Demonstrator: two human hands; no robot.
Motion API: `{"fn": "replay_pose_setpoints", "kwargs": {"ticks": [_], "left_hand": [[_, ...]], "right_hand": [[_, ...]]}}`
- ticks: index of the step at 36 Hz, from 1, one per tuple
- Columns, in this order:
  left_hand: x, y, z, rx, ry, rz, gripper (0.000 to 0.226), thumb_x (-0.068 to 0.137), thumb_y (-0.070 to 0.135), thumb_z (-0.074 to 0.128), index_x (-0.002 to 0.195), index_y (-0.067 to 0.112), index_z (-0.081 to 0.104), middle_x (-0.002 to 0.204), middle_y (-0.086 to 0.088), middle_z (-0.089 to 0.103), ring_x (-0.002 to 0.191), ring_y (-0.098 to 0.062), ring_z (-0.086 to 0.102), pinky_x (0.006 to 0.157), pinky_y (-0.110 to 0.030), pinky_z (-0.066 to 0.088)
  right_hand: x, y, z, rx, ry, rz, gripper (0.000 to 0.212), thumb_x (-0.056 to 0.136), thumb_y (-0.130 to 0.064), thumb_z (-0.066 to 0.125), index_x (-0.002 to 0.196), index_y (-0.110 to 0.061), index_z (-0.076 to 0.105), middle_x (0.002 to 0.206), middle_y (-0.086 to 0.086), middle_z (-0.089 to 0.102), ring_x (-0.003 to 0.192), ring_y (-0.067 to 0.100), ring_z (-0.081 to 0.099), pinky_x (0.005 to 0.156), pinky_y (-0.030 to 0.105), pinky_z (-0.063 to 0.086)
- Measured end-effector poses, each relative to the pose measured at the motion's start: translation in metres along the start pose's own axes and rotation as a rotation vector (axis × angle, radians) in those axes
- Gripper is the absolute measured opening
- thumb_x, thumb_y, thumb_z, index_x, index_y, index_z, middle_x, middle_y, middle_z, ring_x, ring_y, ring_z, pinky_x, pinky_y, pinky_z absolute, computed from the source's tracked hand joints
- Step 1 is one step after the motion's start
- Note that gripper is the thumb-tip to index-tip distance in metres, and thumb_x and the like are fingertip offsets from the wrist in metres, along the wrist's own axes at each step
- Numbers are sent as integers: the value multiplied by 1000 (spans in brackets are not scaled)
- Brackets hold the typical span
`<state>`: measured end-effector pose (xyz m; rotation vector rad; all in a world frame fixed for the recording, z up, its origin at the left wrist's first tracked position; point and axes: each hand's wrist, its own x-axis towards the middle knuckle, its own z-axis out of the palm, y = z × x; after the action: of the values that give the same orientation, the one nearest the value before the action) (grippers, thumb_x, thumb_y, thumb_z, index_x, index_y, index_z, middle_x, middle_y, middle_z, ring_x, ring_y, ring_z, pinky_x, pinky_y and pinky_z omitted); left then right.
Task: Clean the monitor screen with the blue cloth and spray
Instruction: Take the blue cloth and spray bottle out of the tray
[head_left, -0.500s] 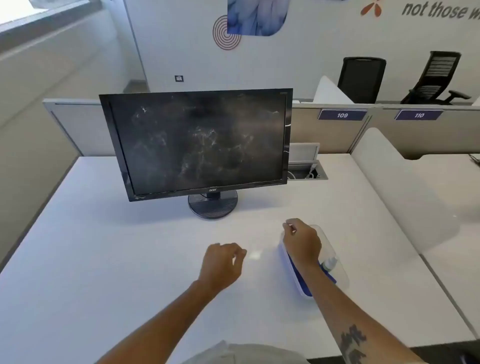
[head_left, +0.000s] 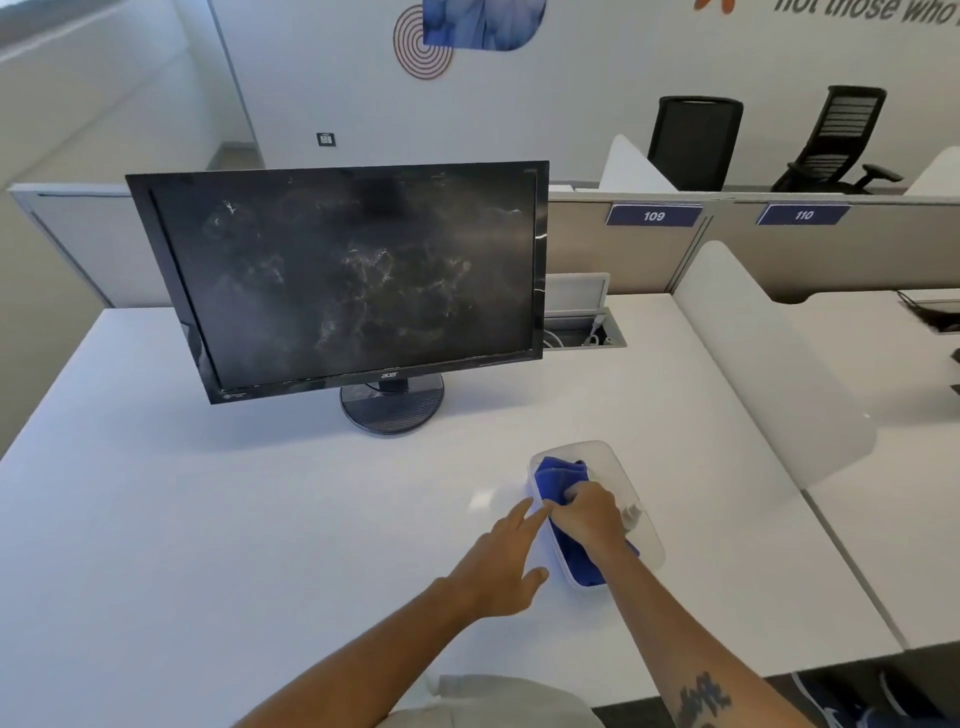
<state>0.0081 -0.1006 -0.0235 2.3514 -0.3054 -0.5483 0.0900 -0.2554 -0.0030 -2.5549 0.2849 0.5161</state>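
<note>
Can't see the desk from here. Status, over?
Right hand in the tray, gripping the blue cloth. Left hand open beside the tray. Monitor smudged, unwiped. Spray bottle in tray. Nothing blocking.

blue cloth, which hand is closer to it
Right. The right hand is in the tray, fingers on the blue cloth; the left hand is beside the tray, outside its near-left wall.
</note>
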Motion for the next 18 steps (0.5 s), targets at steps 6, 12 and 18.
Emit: {"fn": "replay_pose_setpoints", "kwargs": {"ticks": [6, 12, 18], "left_hand": [[6, -1, 6, -4, -12, -14, 87, 106, 39, 60, 172, 29, 5, 180, 5, 3, 165, -23, 19, 130, -40, 24], [10, -2, 5, -31, -16, -36, 82, 108, 36, 58, 172, 30, 7, 180, 7, 5, 165, -21, 18, 131, -39, 23], [8, -1, 3, -83, 20, -20, 78, 108, 32, 57, 171, 23, 11, 180, 3, 13, 165, -20, 19, 134, -39, 21]], "right_hand": [[3, -2, 8, -13, 2, 23, 21, 103, -24, 61, 102, -6, 72, 103, 10, 76, 100, 28, 72, 96, 39, 59], [5, -1, 9, 8, 21, 47, 18, 102, -18, 58, 98, -6, 71, 99, 11, 75, 96, 28, 71, 92, 39, 59], [4, -1, 5, 152, 19, 95, 25, 96, -5, 54, 73, -14, 50, 77, 7, 59, 81, 28, 59, 76, 39, 50]]}}
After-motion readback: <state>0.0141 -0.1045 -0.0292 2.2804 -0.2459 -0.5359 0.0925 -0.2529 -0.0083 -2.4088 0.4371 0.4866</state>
